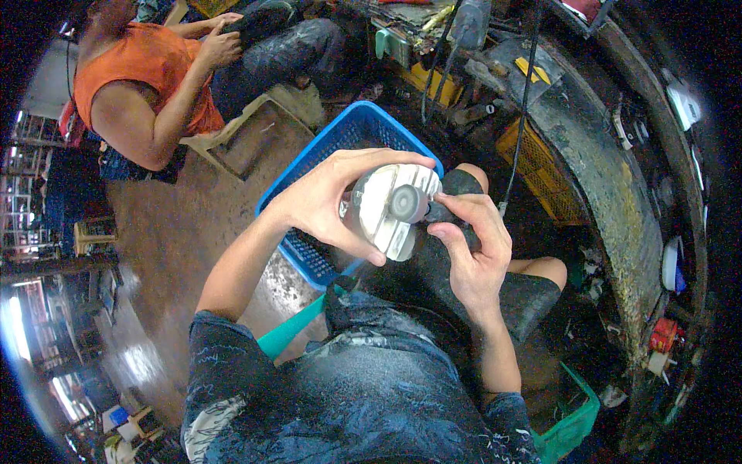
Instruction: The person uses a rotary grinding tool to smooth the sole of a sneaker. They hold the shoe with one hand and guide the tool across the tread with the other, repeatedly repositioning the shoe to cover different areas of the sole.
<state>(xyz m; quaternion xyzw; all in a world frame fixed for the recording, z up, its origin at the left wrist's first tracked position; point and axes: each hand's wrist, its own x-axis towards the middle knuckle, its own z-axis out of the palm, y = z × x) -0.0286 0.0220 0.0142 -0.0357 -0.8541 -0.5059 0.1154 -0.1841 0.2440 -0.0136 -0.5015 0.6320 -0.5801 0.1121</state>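
Note:
My left hand [328,203] is wrapped round the rim of a round silver metal part [379,213], thumb below and fingers above. Pale ridges cross the part's face, and a round grey knob [406,203] stands out near its middle. Thumb and fingertips of my right hand [475,247] close from the right on a small dark piece [439,213] beside the knob. Whether that piece is joined to the knob, I cannot tell. Both hands hold these over the right side of a blue plastic basket [270,185].
A person in an orange top [147,77] sits at the upper left, by a shallow tray [263,135]. On the right runs a long, worn workbench [610,201], with a yellow crate [541,174] under it. A black cable [522,108] hangs down. A green crate [576,421] stands at lower right.

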